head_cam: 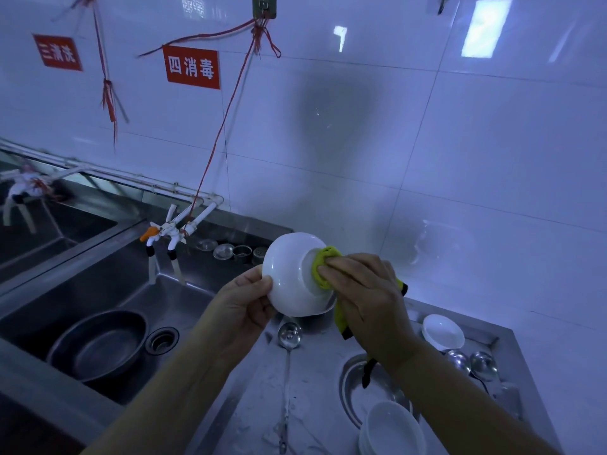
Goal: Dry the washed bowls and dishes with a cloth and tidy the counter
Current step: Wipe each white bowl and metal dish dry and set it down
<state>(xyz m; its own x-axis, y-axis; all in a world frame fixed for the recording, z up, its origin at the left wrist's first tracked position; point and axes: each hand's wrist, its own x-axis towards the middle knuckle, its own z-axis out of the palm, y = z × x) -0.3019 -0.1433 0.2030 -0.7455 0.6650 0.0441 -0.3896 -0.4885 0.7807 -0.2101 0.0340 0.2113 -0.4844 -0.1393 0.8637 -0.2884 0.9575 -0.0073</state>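
A white bowl [289, 274] is held in the air above the steel counter [315, 389], turned so its base faces right. My left hand [243, 303] grips the bowl's rim at the left, thumb on the outside. My right hand [364, 290] presses a yellow-green cloth [322, 262] against the bowl's foot ring. The cloth's dark-edged end hangs down below my right wrist.
A steel sink [131, 290] at the left holds a metal basin [98, 346]. On the counter lie a ladle [289, 334], a steel plate [351, 389], stacked white bowls [391, 428], a small white dish [443, 331] and two metal spoons [469, 362]. Taps [170, 234] stand behind the sink.
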